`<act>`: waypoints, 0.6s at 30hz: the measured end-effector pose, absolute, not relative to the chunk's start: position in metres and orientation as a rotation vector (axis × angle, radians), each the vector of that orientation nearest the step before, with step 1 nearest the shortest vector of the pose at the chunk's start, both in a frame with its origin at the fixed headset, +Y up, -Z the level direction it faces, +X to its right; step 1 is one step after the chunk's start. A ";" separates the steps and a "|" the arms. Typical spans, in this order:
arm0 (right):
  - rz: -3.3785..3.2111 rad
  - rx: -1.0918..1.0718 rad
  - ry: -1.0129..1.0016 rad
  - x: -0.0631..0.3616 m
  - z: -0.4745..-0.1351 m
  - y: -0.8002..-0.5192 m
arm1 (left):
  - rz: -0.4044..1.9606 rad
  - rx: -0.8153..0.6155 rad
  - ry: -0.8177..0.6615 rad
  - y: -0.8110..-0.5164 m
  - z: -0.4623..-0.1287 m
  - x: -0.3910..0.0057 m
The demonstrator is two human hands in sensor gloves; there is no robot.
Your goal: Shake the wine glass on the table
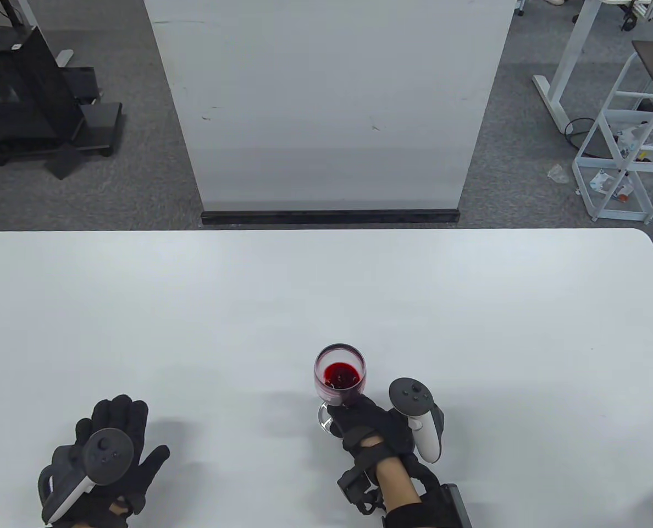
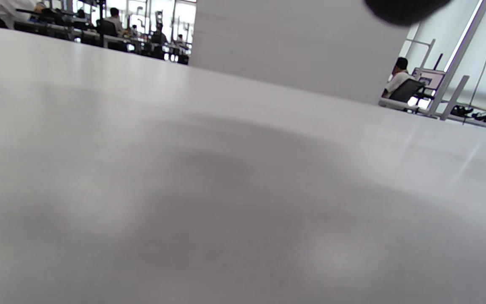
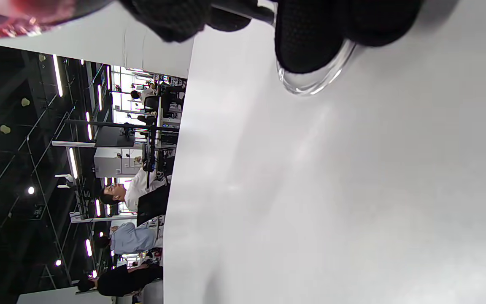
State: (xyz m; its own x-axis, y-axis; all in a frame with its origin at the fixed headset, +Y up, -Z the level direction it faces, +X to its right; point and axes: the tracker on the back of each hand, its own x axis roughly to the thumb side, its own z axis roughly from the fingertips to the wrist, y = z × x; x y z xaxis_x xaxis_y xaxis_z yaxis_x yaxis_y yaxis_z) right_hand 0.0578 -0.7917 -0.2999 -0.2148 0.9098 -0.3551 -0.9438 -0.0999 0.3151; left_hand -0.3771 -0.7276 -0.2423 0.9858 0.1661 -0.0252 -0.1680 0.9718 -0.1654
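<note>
A wine glass (image 1: 339,377) with a little red wine in the bowl stands on the white table (image 1: 326,297), near the front edge and a bit right of centre. The right hand (image 1: 367,426) holds it low down: the gloved fingers are wrapped around the stem just under the bowl, and part of the clear foot (image 1: 324,416) shows to the left of them. In the right wrist view, which is turned on its side, the black fingertips (image 3: 308,38) close over the stem, and the rim of the foot (image 3: 317,82) curves out from beneath them against the tabletop; a blur of red from the bowl sits in the top left corner. The white and grey tracker (image 1: 417,418) rides on the back of that hand.

The left hand (image 1: 115,456) lies well apart from the glass, at the front left of the table, palm down with its fingers spread flat and nothing in it. Its wrist view shows only bare tabletop and a dark fingertip (image 2: 403,8) at the top edge
</note>
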 end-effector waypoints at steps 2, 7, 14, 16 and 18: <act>1.747 -0.076 0.555 0.061 -0.301 -0.789 | 0.166 -0.167 0.011 -0.727 -0.242 -0.377; 1.698 -0.072 0.562 0.060 -0.300 -0.791 | 0.170 -0.167 0.012 -0.727 -0.242 -0.377; 1.728 -0.103 0.533 0.061 -0.300 -0.791 | 0.170 -0.168 0.010 -0.727 -0.242 -0.377; 1.698 -0.088 0.553 0.061 -0.300 -0.790 | 0.166 -0.170 0.009 -0.727 -0.242 -0.377; 1.744 -0.074 0.575 0.064 -0.301 -0.787 | 0.166 -0.165 0.011 -0.727 -0.242 -0.377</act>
